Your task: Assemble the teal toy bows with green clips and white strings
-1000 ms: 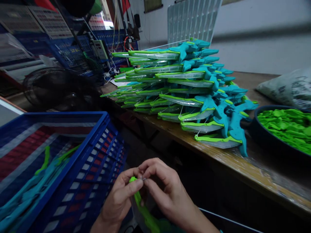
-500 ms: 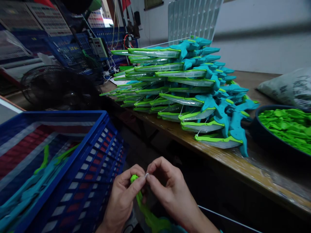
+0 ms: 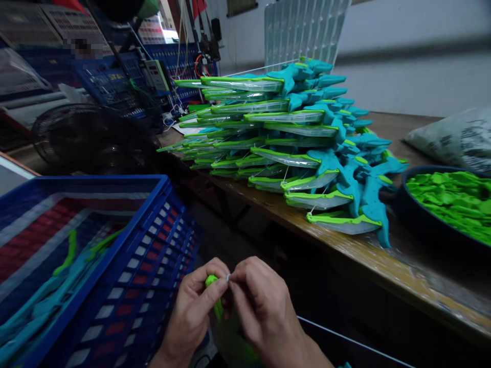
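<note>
Low in the middle, my left hand [image 3: 187, 306] is closed around the bright green end of a toy bow [image 3: 218, 309]. Its thumb and forefinger meet at a small loop of white string [image 3: 228, 277]. My right hand [image 3: 266, 301] pinches the same bit of string from the other side, fingertips nearly touching the left ones. A taut length of string runs out from behind the right wrist toward the lower right. Most of the held bow is dark or hidden by my hands.
Many turquoise and green toy bows [image 3: 326, 163] are piled on a wooden table [image 3: 368, 260]. A dark tub [image 3: 418, 220] of green parts and a printed sack [image 3: 456, 138] stand at right. Left are a lined blue crate [image 3: 153, 180] holding turquoise pieces and a fan [image 3: 69, 138].
My right hand has turned over, its back now facing up, and its fingers have closed in on the string. The left hand has hardly moved.
</note>
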Demonstrator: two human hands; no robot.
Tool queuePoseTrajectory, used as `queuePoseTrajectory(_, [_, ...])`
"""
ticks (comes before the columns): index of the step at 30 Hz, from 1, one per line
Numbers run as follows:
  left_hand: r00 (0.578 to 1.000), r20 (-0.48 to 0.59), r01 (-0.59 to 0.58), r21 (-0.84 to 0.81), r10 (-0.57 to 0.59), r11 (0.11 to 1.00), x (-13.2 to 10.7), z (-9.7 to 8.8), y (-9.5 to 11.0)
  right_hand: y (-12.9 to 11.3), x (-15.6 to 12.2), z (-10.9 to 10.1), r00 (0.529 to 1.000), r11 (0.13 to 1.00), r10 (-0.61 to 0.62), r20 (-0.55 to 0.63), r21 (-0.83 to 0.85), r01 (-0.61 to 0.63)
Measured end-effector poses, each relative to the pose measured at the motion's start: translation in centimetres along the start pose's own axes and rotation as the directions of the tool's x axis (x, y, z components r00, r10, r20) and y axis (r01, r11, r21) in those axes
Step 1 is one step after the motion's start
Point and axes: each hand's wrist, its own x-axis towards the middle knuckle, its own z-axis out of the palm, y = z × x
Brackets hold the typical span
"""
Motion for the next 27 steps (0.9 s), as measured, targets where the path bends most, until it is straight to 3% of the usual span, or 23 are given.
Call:
queuePoseTrajectory(3, [1.000,-0.007,-0.010,0.005,0.010,1.000,0.1,0.0,0.0,-0.2,-0.2,0.3,1.000,1.000,0.017,-0.012,0.001,-0.017])
queuePoseTrajectory(6, [1.000,0.001,0.023,-0.059,-0.023,0.998,0.0,0.1,-0.1,-0.4,-0.2,0.3,0.984,0.978,0.173,0.034,0.113,-0.176])
queuePoseTrajectory(10, [0.998,0.013,0.060,-0.103,-0.059,0.993,-0.1,0.2,-0.3,-0.4,0.1,0.2,0.906,0.853,0.397,0.147,0.306,-0.423])
queuePoseTrajectory(14, [0.997,0.014,0.074,-0.117,-0.073,0.990,-0.2,0.4,-0.1,-0.5,0.1,0.1,0.870,0.744,0.443,0.215,0.453,-0.491])
queuePoseTrajectory(18, [0.995,0.041,0.100,-0.141,-0.095,0.985,-0.1,0.5,0.0,-0.7,-0.3,0.2,0.886,0.718,0.420,0.196,0.525,-0.456])
queuePoseTrajectory(20, [0.996,0.040,0.088,-0.141,-0.083,0.986,-0.1,0.4,0.1,-0.7,-0.5,0.1,0.920,0.813,0.366,0.139,0.433,-0.388])
queuePoseTrajectory(23, [0.999,-0.005,0.049,-0.124,-0.050,0.991,0.0,0.3,0.1,-0.5,-0.3,0.0,0.981,0.957,0.178,0.082,0.217,-0.191])
queuePoseTrajectory(27, [0.997,0.028,0.073,-0.121,-0.070,0.990,0.1,0.4,0.2,-0.3,0.4,-0.7,0.995,0.993,0.034,0.093,0.107,-0.044])
